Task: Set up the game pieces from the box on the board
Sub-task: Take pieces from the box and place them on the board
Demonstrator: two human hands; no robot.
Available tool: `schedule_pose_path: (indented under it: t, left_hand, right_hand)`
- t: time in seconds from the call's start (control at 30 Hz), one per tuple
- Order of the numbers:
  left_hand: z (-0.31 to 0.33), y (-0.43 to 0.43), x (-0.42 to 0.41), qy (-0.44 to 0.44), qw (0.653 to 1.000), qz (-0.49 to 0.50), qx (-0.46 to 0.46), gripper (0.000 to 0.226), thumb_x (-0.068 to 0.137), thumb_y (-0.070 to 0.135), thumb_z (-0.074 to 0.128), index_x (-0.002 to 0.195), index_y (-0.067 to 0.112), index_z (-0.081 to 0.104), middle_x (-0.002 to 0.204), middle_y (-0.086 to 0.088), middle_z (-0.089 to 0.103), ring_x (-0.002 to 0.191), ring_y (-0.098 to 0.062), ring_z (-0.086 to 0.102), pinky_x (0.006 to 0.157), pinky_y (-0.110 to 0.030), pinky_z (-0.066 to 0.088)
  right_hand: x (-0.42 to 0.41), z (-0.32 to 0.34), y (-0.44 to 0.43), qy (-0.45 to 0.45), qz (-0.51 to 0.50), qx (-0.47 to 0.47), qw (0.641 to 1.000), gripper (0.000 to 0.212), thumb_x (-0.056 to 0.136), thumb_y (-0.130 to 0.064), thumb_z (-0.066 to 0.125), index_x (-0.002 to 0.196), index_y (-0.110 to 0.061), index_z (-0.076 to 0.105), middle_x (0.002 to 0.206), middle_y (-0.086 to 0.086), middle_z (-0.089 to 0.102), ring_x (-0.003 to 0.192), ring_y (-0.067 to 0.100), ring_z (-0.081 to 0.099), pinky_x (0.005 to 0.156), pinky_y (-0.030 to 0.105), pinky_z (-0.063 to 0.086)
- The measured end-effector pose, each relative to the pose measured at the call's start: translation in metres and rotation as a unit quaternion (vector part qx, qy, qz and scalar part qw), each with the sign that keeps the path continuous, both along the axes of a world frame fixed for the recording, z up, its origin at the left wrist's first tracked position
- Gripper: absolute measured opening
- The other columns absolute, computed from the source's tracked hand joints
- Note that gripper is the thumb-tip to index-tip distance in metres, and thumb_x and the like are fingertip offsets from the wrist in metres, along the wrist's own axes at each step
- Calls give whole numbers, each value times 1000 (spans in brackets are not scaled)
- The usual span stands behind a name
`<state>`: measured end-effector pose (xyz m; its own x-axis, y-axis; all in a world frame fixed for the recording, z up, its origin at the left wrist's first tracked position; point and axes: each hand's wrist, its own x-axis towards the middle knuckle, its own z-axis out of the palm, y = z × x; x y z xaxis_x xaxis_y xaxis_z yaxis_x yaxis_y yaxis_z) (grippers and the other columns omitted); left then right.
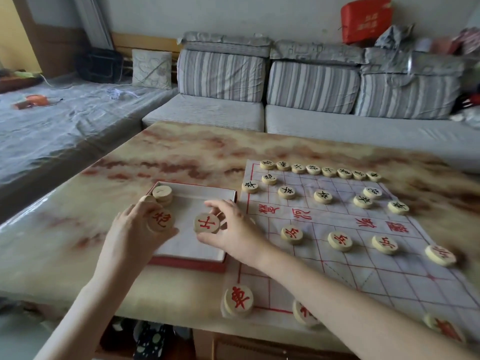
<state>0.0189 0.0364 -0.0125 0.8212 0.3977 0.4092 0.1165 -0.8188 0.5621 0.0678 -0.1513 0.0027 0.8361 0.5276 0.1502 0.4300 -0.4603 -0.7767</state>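
over the box (197, 188), left hand (135, 227) pinches one red piece (159, 220), right hand (231, 229) pinches a second red piece (207, 223). black pieces (322, 196) look nearly set on the board (337, 266); red rows (339, 241) part-filled; small stack (162, 194) sits boxed.

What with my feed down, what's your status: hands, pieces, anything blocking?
Left hand grips a red piece, right hand pinches a second red piece, both over the box. Small stack in box. Board path unobstructed.

We note the cloth board (389, 279) at the table's near right edge, carrying black-lettered pieces (322, 196) far, red-lettered pieces (339, 241) near; two more are gripped over the open box (187, 265).
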Motion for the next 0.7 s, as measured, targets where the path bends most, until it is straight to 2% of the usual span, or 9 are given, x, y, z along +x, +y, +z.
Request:
schedule_pose_path:
  t: [0.07, 0.17, 0.3, 0.4, 0.5, 0.53, 0.6, 0.7]
  left_hand:
    - [4, -18, -13, -17, 999, -37, -28, 52, 56, 27, 85, 102, 19, 62, 94, 0, 61, 85, -23, 55, 71, -33, 45]
    - [8, -44, -30, -21, 993, -84, -74, 48, 58, 24, 84, 101, 23, 62, 89, 7, 59, 74, -9, 51, 60, -12, 37]
    - [13, -78, -45, 4, 984, -134, -113, 48, 61, 24, 82, 104, 25, 61, 86, 16, 58, 74, 0, 54, 58, -12, 41]
    - [14, -101, -51, 25, 977, -174, -124, 47, 62, 21, 80, 105, 25, 61, 90, 6, 64, 67, -1, 62, 60, -10, 49]
    - [11, -117, -55, 38, 970, -206, -124, 49, 60, 23, 80, 105, 26, 60, 90, 7, 65, 70, -3, 64, 59, -10, 51]
    - [10, -121, -56, 40, 969, -211, -125, 49, 60, 25, 80, 105, 27, 60, 90, 8, 65, 74, -4, 64, 58, -11, 50]
    - [8, -127, -58, 40, 969, -212, -122, 49, 60, 28, 81, 104, 28, 61, 93, 9, 65, 83, -7, 62, 67, -13, 46]
    - [5, -133, -62, 37, 971, -212, -104, 48, 59, 29, 82, 103, 28, 61, 93, 10, 65, 86, -9, 59, 70, -15, 43]
  right_hand:
    - [-15, 7, -46, 21, 0, -1, 1000, 60, 77, -23, 72, 130, -27, 45, 116, -9, 53, 101, 5, 55, 89, 10, 41]
    - [-34, 13, -113, 62, 11, -38, 997, 58, 78, -20, 71, 128, -36, 45, 118, -14, 57, 108, -6, 53, 92, 8, 40]
    - [-54, 10, -179, 81, -4, -116, 990, 58, 78, -27, 69, 124, -52, 43, 125, -24, 51, 118, -7, 47, 106, 26, 37]
    - [-68, 1, -202, 83, -39, -121, 988, 58, 77, -30, 70, 124, -52, 43, 122, -28, 51, 115, 1, 53, 103, 33, 43]
    - [-77, -14, -212, 28, -58, -159, 985, 58, 75, -43, 70, 125, -50, 42, 116, -32, 46, 115, -6, 42, 98, 20, 33]
    - [-79, -19, -213, 0, -68, -173, 983, 59, 73, -50, 68, 126, -49, 41, 114, -34, 43, 114, -4, 38, 96, 20, 30]
    - [-83, -28, -214, -52, -95, -187, 976, 60, 71, -59, 63, 126, -47, 42, 112, -32, 40, 115, -3, 30, 95, 20, 25]
    - [-87, -40, -212, -108, -123, -197, 967, 63, 69, -67, 56, 126, -42, 44, 111, -28, 38, 112, 0, 28, 93, 20, 24]
